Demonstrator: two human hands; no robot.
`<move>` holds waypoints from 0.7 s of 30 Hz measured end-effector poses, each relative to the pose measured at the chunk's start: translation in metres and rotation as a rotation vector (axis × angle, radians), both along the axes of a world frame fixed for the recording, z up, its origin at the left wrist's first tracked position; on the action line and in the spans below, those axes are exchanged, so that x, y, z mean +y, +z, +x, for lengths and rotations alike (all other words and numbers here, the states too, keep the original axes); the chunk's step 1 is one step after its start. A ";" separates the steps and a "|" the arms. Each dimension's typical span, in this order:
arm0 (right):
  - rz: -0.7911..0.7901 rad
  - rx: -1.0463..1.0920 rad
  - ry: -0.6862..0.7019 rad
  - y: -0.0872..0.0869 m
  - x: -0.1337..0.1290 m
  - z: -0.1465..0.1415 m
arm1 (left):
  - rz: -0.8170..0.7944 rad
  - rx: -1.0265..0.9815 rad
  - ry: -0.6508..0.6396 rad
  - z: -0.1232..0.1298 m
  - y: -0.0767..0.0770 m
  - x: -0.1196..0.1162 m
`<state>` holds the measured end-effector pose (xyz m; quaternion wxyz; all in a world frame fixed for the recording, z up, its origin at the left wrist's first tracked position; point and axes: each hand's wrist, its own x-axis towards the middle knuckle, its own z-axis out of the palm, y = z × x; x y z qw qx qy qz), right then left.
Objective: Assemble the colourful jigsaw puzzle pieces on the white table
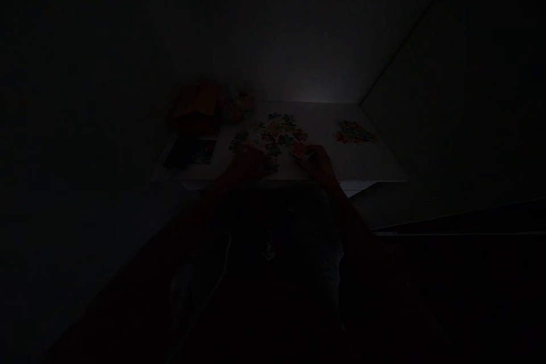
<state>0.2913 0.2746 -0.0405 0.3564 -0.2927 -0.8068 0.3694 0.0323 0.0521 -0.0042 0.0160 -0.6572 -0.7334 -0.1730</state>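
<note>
The picture is very dark. Several colourful puzzle pieces (277,129) lie loosely grouped on a white table (315,119). My left hand (247,164) rests at the near left edge of the group; its fingers blend into the pieces, and whether they hold one is too dark to tell. My right hand (316,161) is at the near right side, fingers curled and closed on an orange puzzle piece (298,150).
An orange bag or box (197,101) stands at the back left, with more pieces (239,107) beside it. A dark printed sheet (203,152) lies at the left. Another pile of pieces (355,132) is on the right. A wall (315,68) rises behind the table.
</note>
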 end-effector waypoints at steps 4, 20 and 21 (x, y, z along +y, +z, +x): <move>-0.007 -0.016 -0.009 -0.004 0.000 0.000 | -0.064 0.002 0.129 -0.014 0.003 -0.013; 0.027 -0.135 -0.074 0.003 -0.008 -0.003 | -0.198 0.085 0.013 0.010 0.019 0.040; 0.045 -0.149 -0.080 0.003 -0.007 -0.003 | -0.205 0.090 0.011 0.008 0.020 0.045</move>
